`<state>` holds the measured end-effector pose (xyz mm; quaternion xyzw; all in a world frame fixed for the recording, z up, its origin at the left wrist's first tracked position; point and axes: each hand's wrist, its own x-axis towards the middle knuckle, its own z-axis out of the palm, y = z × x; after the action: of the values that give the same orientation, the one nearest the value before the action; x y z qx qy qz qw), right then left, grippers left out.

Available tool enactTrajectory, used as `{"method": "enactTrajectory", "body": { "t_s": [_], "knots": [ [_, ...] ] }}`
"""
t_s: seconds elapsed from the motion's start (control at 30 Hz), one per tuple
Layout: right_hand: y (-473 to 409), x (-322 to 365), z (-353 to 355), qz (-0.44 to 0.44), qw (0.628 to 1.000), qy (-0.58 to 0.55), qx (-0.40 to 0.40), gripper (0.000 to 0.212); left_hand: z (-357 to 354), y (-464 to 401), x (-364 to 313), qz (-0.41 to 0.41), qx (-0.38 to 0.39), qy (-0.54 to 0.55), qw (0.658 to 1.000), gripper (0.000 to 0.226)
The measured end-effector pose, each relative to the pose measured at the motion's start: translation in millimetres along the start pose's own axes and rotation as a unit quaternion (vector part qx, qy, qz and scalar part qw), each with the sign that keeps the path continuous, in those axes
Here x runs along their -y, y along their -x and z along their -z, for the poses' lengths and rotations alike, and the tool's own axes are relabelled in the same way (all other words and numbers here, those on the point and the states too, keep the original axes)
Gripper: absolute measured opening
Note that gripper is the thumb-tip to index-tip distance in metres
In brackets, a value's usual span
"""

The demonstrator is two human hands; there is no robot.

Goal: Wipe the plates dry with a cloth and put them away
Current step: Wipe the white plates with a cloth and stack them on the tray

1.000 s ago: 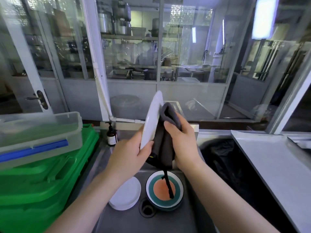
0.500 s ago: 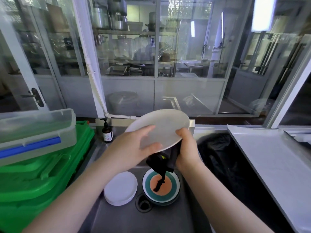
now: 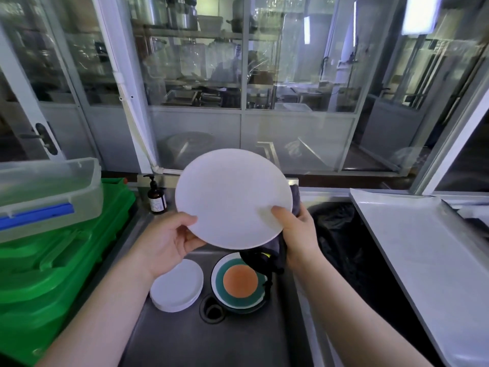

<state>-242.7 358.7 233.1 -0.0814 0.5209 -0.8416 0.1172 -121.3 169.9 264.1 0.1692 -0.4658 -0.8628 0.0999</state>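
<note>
I hold a plain white plate (image 3: 232, 197) above the steel sink (image 3: 185, 337), its face turned toward me. My left hand (image 3: 166, 242) pinches its lower left rim. My right hand (image 3: 299, 234) grips the lower right rim, thumb on the face, with a dark grey cloth (image 3: 275, 250) pressed behind the plate and hanging below it. Down in the sink lie a small stack of white plates (image 3: 177, 286) and a plate with an orange centre and a green ring (image 3: 239, 280).
A brown pump bottle (image 3: 156, 197) stands at the sink's back left corner. Green crates (image 3: 58, 258) with a clear lidded box (image 3: 45, 194) on top sit to the left. A black bin bag (image 3: 341, 242) and a steel counter (image 3: 423, 255) are to the right.
The plate went from edge-on and upright to tilted, then to facing me. The cloth moved from the plate's side to behind it, and my right thumb came onto the face.
</note>
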Motion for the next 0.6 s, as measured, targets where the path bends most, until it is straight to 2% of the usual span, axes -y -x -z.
{"method": "enactTrajectory", "body": {
  "t_s": [0.1,0.17,0.23,0.3,0.4,0.47,0.53,0.6],
  "knots": [
    [-3.1,2.8,9.2,0.035,0.995,0.066,-0.059,0.026,-8.2,-1.6,18.7,-0.054,-0.039,-0.063,0.996,0.030],
    [-0.8,7.4,14.0,0.062,0.983,0.131,-0.112,0.038,-11.3,-1.1,29.1,-0.092,-0.051,-0.087,0.991,0.036],
    [7.0,11.4,18.4,0.122,0.959,0.224,-0.126,0.053,-13.1,-2.0,34.6,-0.122,-0.068,-0.123,0.983,0.043],
    [16.5,14.1,16.5,0.195,0.933,0.293,-0.074,0.053,-18.3,-4.4,40.5,-0.140,-0.077,-0.148,0.976,0.049],
    [30.0,8.5,1.7,0.258,0.893,0.365,0.043,0.042,-35.5,-5.3,56.3,-0.151,-0.065,-0.151,0.975,0.051],
    [37.2,-1.1,-7.3,0.290,0.846,0.431,0.115,0.035,-48.6,-2.0,67.7,-0.173,-0.044,-0.163,0.970,0.054],
    [42.1,-10.5,-7.1,0.335,0.788,0.495,0.147,0.027,-55.9,1.8,75.1,-0.190,-0.030,-0.159,0.968,0.061],
    [41.2,-11.0,3.2,0.350,0.769,0.512,0.156,0.028,-55.2,4.3,77.6,-0.185,-0.034,-0.113,0.976,0.060]
  ]
}}
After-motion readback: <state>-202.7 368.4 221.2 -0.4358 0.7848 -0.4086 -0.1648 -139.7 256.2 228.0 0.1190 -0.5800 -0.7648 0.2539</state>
